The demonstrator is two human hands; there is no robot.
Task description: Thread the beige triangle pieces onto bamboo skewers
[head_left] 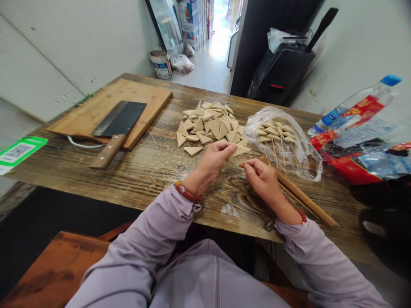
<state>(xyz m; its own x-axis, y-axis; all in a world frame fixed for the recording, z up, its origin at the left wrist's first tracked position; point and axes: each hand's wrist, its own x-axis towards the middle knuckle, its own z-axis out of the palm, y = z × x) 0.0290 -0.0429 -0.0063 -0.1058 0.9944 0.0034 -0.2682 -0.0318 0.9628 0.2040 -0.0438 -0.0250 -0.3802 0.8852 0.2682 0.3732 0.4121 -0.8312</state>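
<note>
My left hand [215,156] pinches a tan triangular tofu piece [240,149] just above the wooden table [150,171]. My right hand [261,177] is closed on a thin bamboo skewer [244,162], its tip pointing at the triangle. A pile of the same tan triangles [208,124] lies just beyond my left hand. A bundle of bamboo skewers [302,199] lies on the table under and right of my right hand. A clear plastic bag [284,141] beyond my right hand holds triangles threaded on skewers.
A wooden cutting board [96,113] with a cleaver [117,124] lies at the left of the table. Plastic water bottles [356,111] and red packaging sit at the right. A green-edged card [19,150] is at the far left. A doorway opens behind.
</note>
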